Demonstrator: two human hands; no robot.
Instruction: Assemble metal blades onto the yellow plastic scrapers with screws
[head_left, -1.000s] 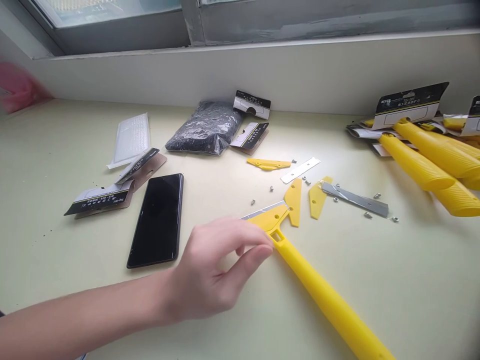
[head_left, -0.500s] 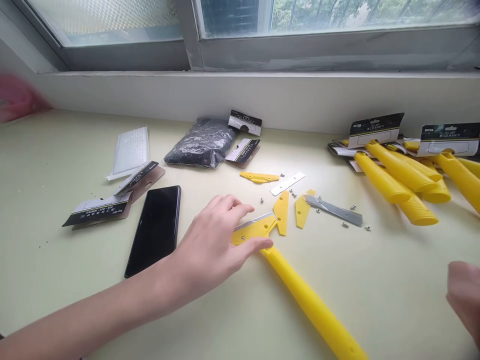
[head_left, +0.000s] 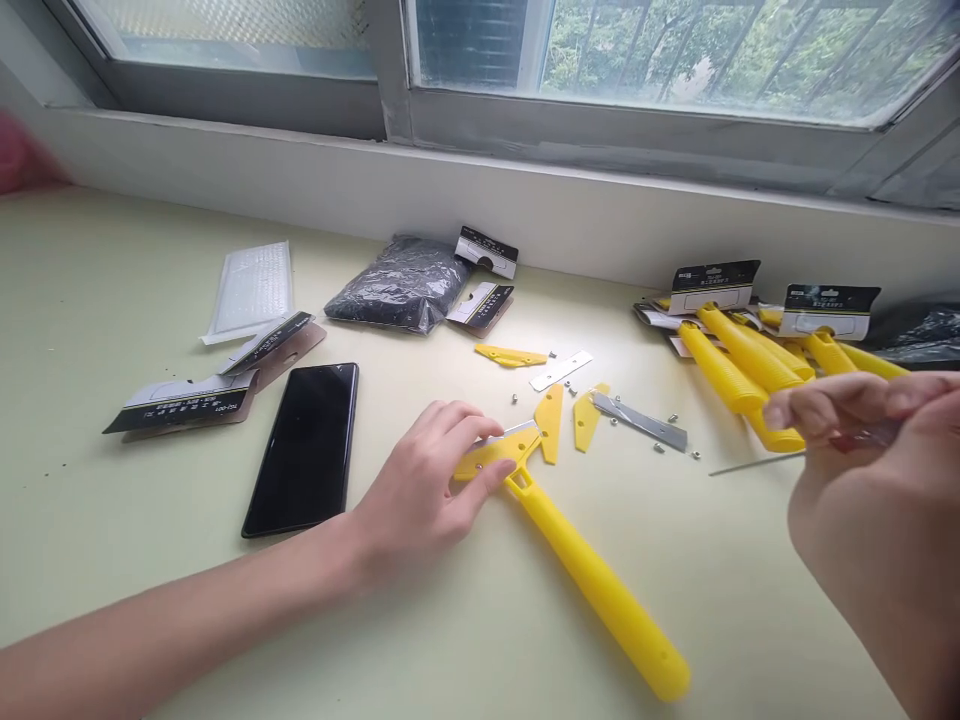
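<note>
My left hand (head_left: pixel 431 475) grips the head of a yellow scraper (head_left: pixel 596 575), thumb in front and fingers behind. The scraper lies on the table with its long handle pointing to the lower right, and a strip of metal blade shows along its head. At the right, my right hand (head_left: pixel 870 500) is closed around a screwdriver (head_left: pixel 757 464). Its thin shaft points left above the table; most of the handle is hidden in the fingers. Loose yellow cover plates (head_left: pixel 550 424), a grey blade (head_left: pixel 641 420), a pale blade (head_left: pixel 561 371) and several small screws (head_left: pixel 659 447) lie beyond the scraper head.
A black phone (head_left: pixel 301 450) lies left of my left hand. Behind it are folded card labels (head_left: pixel 184 405) and a bubble-wrap sheet (head_left: pixel 251 290). A dark plastic bag (head_left: pixel 401 285) lies near the wall. More yellow handles (head_left: pixel 750 345) are piled at the back right.
My right hand has come in from the right edge, with the screwdriver now visible in it. The left hand has closed on the scraper head. The camera view has shifted slightly.
</note>
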